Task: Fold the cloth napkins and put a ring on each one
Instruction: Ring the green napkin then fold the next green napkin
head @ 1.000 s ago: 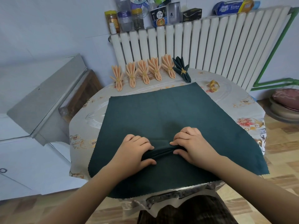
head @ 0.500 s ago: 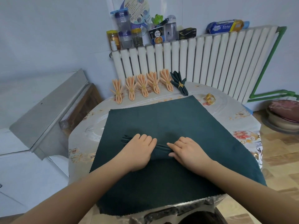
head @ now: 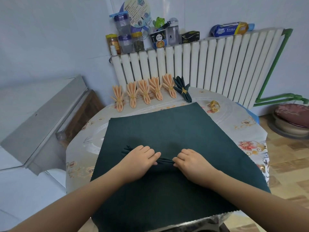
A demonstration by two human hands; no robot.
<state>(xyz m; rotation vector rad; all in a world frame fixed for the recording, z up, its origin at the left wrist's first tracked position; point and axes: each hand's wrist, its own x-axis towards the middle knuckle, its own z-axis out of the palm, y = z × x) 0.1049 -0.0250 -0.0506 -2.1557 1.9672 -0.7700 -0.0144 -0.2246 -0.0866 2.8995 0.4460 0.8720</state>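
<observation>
Both hands, left hand [head: 140,159] and right hand [head: 192,162], pinch a pleated ridge in the dark green napkin [head: 167,131] spread on the table [head: 242,131]. Soft, limp cloth: pleats probably spring loose unless fingers [head: 156,154] hold mid-ridge.

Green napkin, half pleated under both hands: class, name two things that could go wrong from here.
1. Both hands, left hand and right hand, pinch only the middle of the pleats; the free end may fan open.
2. The green napkin overhangs the table at the near edge, so its weight might drag the folds askew.
</observation>
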